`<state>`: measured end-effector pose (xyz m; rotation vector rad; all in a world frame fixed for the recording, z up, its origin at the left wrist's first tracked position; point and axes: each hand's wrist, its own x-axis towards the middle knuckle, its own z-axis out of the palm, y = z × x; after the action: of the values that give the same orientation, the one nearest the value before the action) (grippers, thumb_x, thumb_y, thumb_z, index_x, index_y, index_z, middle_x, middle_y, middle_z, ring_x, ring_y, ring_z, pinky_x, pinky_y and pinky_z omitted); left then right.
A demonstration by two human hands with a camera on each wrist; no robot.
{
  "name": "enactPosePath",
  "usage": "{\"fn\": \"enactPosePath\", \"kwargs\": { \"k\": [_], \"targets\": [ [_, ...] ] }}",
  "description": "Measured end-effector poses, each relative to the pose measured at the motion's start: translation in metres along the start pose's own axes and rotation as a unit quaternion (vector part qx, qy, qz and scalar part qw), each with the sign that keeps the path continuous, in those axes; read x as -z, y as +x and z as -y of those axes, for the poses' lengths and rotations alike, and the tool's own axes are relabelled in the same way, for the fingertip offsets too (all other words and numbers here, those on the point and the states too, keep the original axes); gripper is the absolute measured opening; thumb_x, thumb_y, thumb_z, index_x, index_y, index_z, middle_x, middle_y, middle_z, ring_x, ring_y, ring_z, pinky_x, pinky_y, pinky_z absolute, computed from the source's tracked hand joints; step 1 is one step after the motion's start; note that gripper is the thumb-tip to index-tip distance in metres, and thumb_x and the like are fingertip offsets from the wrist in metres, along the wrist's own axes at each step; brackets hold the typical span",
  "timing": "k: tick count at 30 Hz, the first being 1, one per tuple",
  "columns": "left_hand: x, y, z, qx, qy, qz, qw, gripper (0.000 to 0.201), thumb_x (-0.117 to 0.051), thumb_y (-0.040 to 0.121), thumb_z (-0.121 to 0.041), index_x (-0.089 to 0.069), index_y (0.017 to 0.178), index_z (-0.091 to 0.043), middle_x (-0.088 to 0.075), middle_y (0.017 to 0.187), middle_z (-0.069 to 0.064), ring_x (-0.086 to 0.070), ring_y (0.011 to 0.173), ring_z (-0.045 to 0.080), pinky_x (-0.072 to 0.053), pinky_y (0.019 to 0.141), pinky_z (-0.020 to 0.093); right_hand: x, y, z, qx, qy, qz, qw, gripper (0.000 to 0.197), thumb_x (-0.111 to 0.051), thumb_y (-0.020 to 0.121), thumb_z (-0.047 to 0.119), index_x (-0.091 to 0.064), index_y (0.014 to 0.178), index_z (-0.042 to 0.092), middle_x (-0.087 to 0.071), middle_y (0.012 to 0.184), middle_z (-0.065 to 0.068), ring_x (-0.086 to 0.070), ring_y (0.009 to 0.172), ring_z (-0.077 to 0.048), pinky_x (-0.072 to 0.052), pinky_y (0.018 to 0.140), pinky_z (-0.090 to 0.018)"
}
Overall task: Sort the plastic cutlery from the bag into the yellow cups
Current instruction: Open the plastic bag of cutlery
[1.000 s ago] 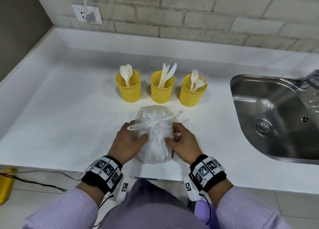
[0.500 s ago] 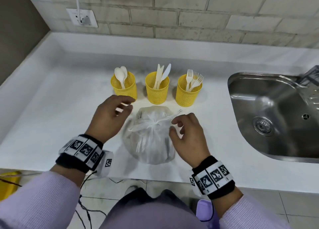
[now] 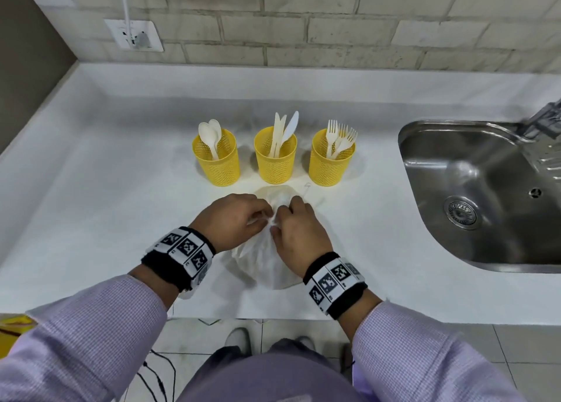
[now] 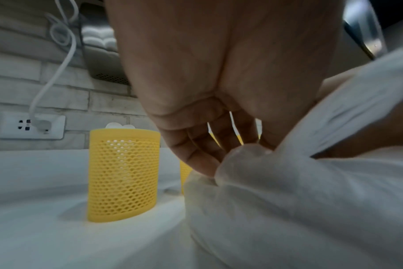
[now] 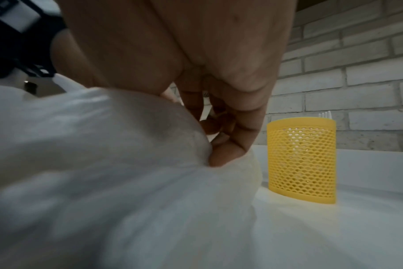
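A white counter (image 3: 91,207) carries a steel sink (image 3: 473,189) on the right and three yellow cups (image 3: 274,159) in a row holding spoons, knives and forks. Just in front of them lies the white bag (image 3: 261,265), its gathered top pinched by the curled fingers of both the left hand (image 3: 233,222) and the right hand (image 3: 299,231).

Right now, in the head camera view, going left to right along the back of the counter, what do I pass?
Wall socket → spoon cup → knife cup → fork cup → sink.
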<state>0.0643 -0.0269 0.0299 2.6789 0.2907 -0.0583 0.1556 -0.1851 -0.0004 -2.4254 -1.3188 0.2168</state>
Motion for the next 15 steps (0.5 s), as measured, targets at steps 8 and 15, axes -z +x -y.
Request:
{"fn": "enactPosePath", "kwargs": {
  "k": [8, 15],
  "targets": [
    [0.009, 0.01, 0.001, 0.018, -0.005, -0.021, 1.0, 0.012, -0.062, 0.096, -0.027, -0.073, 0.101, -0.029, -0.066, 0.095, -0.008, -0.061, 0.085, 0.015, -0.051, 0.074, 0.034, 0.01, -0.005, 0.004, 0.018, -0.019, -0.091, 0.996, 0.008, -0.068, 0.087, 0.018, -0.064, 0.089, 0.011, -0.056, 0.096, -0.011, -0.054, 0.084, -0.036, -0.038, 0.06, -0.036],
    [0.025, 0.019, 0.017, 0.057, -0.065, -0.105, 0.991, 0.006, -0.066, 0.096, -0.023, -0.072, 0.098, -0.022, -0.062, 0.099, -0.004, -0.06, 0.077, 0.016, -0.051, 0.076, 0.036, 0.029, -0.045, -0.005, 0.031, 0.067, -0.136, 0.988, 0.012, -0.059, 0.094, 0.018, -0.061, 0.084, 0.012, -0.05, 0.092, -0.005, -0.047, 0.079, -0.027, -0.047, 0.066, -0.045]
  ]
}}
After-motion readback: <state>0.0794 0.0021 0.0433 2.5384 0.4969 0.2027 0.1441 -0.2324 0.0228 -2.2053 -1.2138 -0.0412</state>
